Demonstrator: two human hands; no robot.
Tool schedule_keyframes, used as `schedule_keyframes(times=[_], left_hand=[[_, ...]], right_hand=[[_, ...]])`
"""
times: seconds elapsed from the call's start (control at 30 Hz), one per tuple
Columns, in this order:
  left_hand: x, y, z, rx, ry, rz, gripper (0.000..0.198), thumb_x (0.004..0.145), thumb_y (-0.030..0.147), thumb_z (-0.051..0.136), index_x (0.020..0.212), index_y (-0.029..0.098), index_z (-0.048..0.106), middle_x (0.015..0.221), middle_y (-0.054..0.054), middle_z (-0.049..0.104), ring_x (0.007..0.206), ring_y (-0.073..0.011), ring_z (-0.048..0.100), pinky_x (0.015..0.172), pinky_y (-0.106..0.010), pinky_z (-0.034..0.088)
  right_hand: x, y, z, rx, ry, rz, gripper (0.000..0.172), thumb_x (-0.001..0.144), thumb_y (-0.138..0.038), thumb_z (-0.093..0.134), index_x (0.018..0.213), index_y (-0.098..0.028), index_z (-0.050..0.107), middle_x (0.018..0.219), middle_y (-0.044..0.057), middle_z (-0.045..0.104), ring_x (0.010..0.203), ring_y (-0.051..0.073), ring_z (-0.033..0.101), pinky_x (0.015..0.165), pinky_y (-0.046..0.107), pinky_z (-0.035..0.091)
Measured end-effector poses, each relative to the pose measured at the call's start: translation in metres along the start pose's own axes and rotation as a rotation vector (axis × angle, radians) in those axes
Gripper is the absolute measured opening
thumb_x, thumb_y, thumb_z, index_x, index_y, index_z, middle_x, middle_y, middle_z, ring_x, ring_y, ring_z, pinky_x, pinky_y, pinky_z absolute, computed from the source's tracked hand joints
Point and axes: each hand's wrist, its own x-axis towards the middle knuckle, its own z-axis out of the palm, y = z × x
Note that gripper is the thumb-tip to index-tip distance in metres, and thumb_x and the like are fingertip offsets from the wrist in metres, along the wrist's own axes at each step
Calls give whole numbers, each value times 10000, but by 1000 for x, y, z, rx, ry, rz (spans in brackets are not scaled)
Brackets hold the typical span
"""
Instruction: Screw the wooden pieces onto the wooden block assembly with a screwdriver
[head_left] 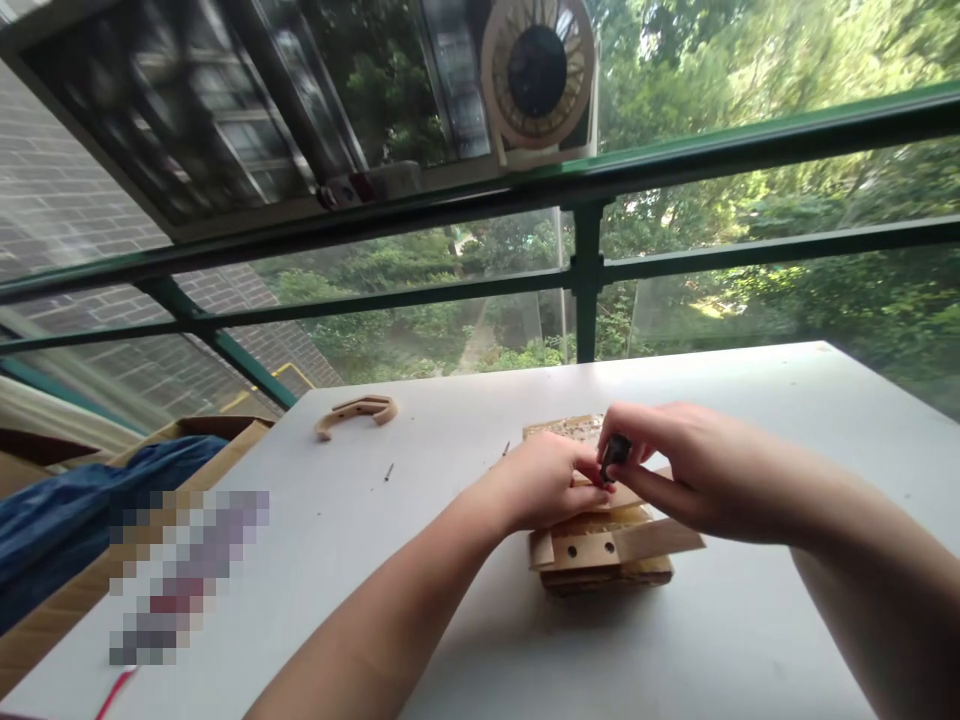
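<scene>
A wooden piece (592,549) with two dark holes lies across a stack of wooden blocks (607,579) on the white table. Above it, my right hand (675,465) pinches a small black tool (615,455) between thumb and fingers. My left hand (559,480) is closed beside the tool's lower end, its fingertips pressed down at the wood; what they hold there is too small to make out. Both hands partly cover the top of the stack.
On the white table (420,430), a curved wooden piece (358,412) lies at the back left, with a screw (388,472) nearer. Another screw (506,449) is by my left hand. A cardboard box with blue cloth (97,500) stands left; a green railing (390,297) runs behind.
</scene>
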Motion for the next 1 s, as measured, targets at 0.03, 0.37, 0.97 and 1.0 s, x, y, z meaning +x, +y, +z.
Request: schedule_keyframes(times=[0.03,0.37,0.97,1.0], left_hand=[[0,1,-1,6,-8,9,266,933,421,697,1057,260,868,1082,27,858,888,-46,678,804,-154,419],[0,1,-4,-10,-21,32,298,922,442,705,1062,224,851,1151,-11,849,1044,-126,723,865,-215,460],[3,-3,-1,35,-50,-19,244,869,336,678,992,229,858,1060,-15,856,896,-96,668,750,-200,399],[3,-4,0,45,-50,-16,245,866,333,672,992,231,856,1074,-15,856,918,-101,676,766,-202,407]], right_hand=[[0,0,1,-5,1,23,195,1015,-341,557,991,-167,641,925,55,748,786,95,621,695,199,360],[1,1,9,147,10,-105,282,936,-181,538,1178,-230,674,1098,-1,759,891,58,630,791,172,440],[2,-5,12,116,12,-41,95,950,-233,608,895,-157,595,896,26,683,746,54,491,669,164,325],[4,-6,14,101,18,-28,101,936,-227,613,877,-153,577,875,24,665,721,51,459,653,171,300]])
